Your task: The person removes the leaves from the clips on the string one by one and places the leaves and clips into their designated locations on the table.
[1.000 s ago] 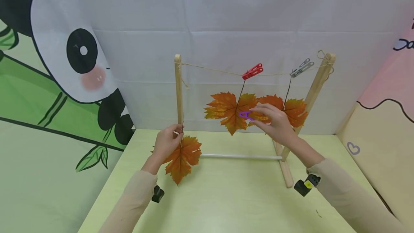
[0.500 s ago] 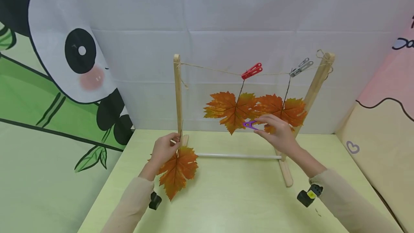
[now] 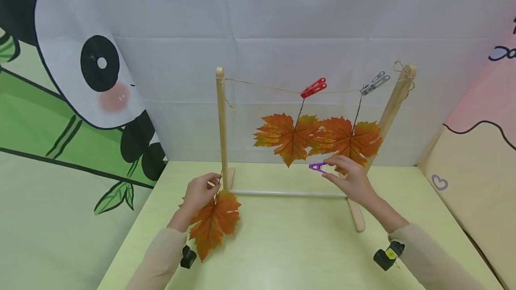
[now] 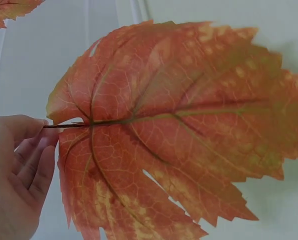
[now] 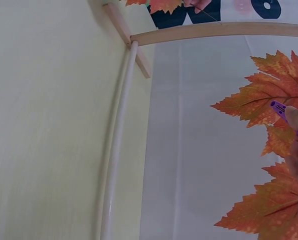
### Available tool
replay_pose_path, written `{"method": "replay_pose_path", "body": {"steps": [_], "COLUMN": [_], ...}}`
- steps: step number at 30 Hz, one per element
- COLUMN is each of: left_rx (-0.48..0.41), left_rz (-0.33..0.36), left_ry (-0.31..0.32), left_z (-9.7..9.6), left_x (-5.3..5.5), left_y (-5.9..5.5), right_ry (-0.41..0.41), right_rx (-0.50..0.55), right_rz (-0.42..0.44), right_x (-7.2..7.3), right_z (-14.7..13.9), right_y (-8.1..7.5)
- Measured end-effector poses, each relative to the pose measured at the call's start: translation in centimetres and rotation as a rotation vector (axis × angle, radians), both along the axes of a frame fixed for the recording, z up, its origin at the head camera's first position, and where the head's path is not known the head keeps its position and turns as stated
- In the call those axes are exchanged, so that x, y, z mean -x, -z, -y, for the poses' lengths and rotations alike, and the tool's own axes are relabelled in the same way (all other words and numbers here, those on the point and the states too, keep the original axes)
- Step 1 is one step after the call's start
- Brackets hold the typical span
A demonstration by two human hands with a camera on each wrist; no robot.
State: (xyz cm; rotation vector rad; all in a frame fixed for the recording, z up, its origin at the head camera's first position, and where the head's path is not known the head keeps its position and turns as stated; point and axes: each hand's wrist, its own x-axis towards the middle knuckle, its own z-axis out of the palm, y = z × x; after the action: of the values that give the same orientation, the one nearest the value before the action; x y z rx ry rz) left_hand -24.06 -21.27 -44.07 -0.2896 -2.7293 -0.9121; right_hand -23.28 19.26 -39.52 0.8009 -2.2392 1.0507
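My left hand (image 3: 200,193) pinches the thin dark stem of an orange maple leaf (image 3: 215,223), which hangs below the fingers near the left post. In the left wrist view the leaf (image 4: 154,120) fills most of the picture, its stem between thumb and fingers. A purple clothespin (image 3: 317,167) is pinched between the thumb and fingers of my right hand (image 3: 350,179). That hand is just below two hanging maple leaves. One leaf (image 3: 288,138) hangs by its stem from a red clothespin (image 3: 313,88); the other (image 3: 346,137) hangs from a grey clothespin (image 3: 375,83).
A string (image 3: 262,85) runs between a left wooden post (image 3: 222,124) and a right wooden post (image 3: 397,97). A white rod (image 3: 288,193) joins the frame low down, above the pale yellow table (image 3: 282,245). A printed panda cloth (image 3: 64,57) covers the left side.
My left hand has moved down and slightly left with the leaf. My right hand has come down and a little right with the purple clothespin, from in front of the hanging leaves.
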Motion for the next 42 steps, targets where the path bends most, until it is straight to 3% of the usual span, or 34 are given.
{"method": "replay_pose_path", "body": {"steps": [5, 21, 35, 42], "left_rx": [0.004, 0.018, -0.034, -0.044], "left_rz": [0.039, 0.152, 0.235, 0.233], "left_ry": [-0.007, -0.042, -0.08, -0.069], "left_z": [0.4, 3.0, 5.3, 6.0], "left_x": [-0.3, -1.8, -2.7, -3.2], "left_y": [0.8, 3.1, 4.5, 5.0], "right_ry": [0.012, 0.103, 0.113, 0.144], "right_rx": [0.002, -0.025, 0.015, 0.035], "right_rz": [-0.008, 0.132, 0.124, 0.141], "right_x": [0.0, -1.6, -2.5, -3.0], "right_z": [-0.6, -2.0, -2.9, -3.3], "right_y": [0.9, 4.3, 7.8, 9.3]}}
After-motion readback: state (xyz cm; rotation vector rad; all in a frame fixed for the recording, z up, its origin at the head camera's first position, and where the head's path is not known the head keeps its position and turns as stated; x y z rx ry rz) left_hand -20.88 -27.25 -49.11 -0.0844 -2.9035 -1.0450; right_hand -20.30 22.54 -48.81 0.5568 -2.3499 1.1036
